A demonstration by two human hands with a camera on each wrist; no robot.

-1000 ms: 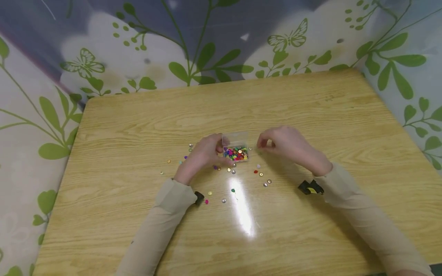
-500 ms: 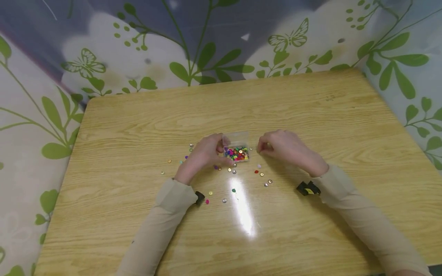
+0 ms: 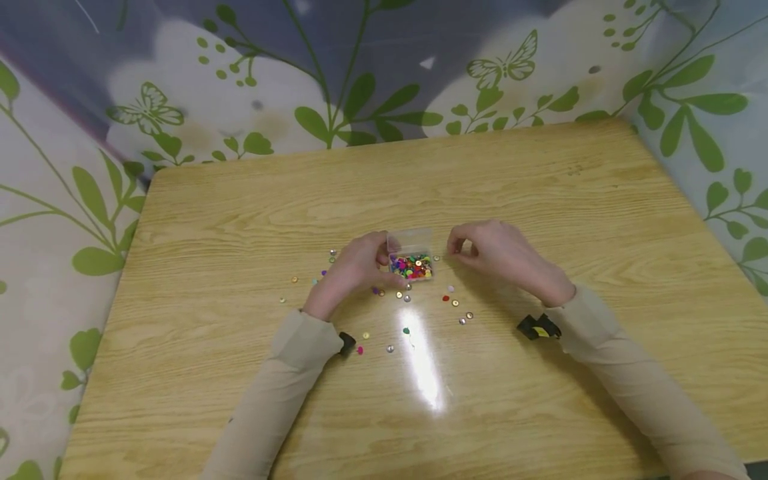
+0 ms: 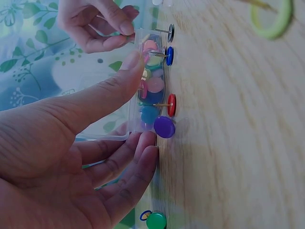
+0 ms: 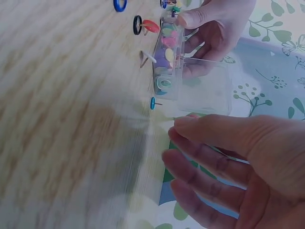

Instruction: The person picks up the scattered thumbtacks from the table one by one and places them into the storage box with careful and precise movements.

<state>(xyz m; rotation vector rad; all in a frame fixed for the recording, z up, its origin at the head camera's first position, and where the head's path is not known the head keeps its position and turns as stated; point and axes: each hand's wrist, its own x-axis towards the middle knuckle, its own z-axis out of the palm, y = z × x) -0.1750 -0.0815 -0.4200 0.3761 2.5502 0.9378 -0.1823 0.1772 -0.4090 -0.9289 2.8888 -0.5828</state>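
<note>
A small clear plastic box full of colourful thumbtacks stands on the table with its lid folded back. My left hand holds it from the left, thumb on the near wall and fingers behind. To the right of the box, my right hand brings thumb and index finger together. A reddish sliver shows behind that thumb in the right wrist view, apparently a thumbtack mostly hidden by the fingers. Between this hand and the box, a teal-looking thumbtack lies with its point sideways.
Loose thumbtacks lie around the box: a red one, a green one, a pink one and several metallic ones. The wooden table meets a wall with leaf and butterfly prints at its back.
The right hand dips slightly lower and then rises back, staying beside the box with its fingertips together. The left hand and the box keep their place.
</note>
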